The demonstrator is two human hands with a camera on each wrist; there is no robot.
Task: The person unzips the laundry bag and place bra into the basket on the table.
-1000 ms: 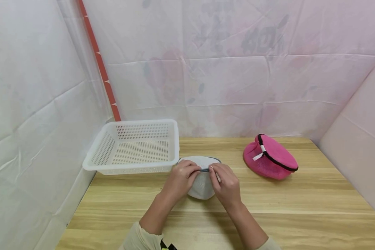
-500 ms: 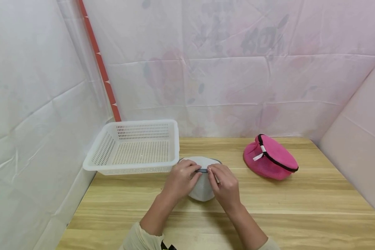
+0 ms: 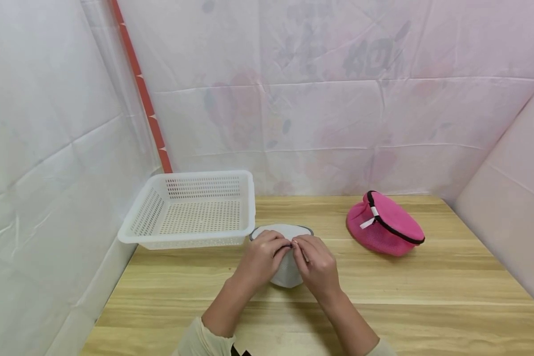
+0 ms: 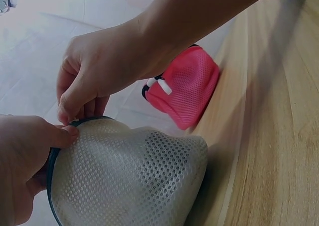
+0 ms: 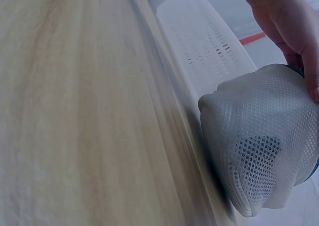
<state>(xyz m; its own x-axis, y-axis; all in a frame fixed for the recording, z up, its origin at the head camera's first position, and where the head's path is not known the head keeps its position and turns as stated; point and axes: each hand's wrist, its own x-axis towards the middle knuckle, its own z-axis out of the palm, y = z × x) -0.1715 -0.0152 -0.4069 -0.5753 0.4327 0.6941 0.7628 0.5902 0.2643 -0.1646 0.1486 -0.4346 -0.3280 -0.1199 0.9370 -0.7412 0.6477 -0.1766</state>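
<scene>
A white mesh laundry bag [image 3: 287,274] with a dark blue-grey edge stands on the table in front of me, its flat top facing up and back. My left hand [image 3: 262,254] pinches the dark edge at the bag's near side between thumb and fingers. Right beside it, my right hand [image 3: 317,262] pinches the same edge, the fingertips of both nearly meeting. The left wrist view has the mesh wall [image 4: 124,171] bulging below both hands. A darker patch shows through the mesh [image 5: 259,154] in the right wrist view.
To the back left stands a white perforated plastic basket [image 3: 187,239] with nothing in it. A pink mesh laundry bag [image 3: 382,230] with a black zipper edge and white tab sits at the back right. White sheeting [image 3: 320,113] hangs behind the wooden table [image 3: 427,296].
My right hand has slid a little left along the edge, closing the gap to my left hand. The left hand has shifted slightly right. Basket and pink bag stay put.
</scene>
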